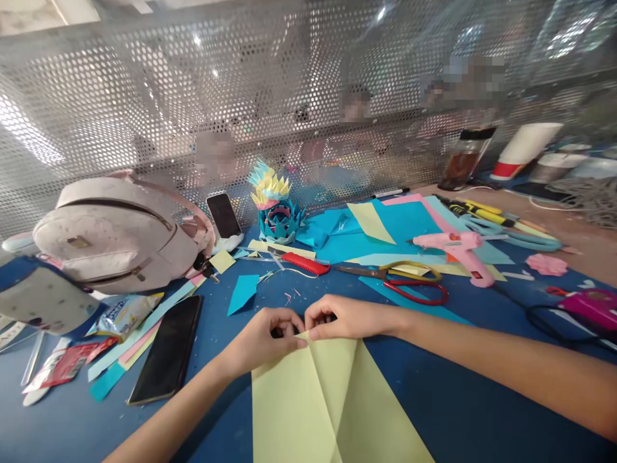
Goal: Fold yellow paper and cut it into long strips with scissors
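Note:
A large sheet of pale yellow paper [294, 411] lies before me on the blue table, with a fold line running down from its far edge. My left hand [270, 337] pinches that far edge from the left, thumb on top. Close beside it, my right hand [337, 318] pinches the same edge, its fingers curled and nearly touching the left ones. Just beyond my hands are red-and-yellow-handled scissors [414, 283] and a red-handled cutter [304, 262]. A small blue paper piece [243, 292] lies past my left hand.
Left are a black phone [168, 350], a pale backpack [116, 238] and snack wrappers [128, 315]. A folded-paper model [279, 218] stands near the perforated metal screen [270, 96]. To the right lie a pink glue gun [460, 251], its cord, blue paper sheets [409, 222] and cups [527, 151].

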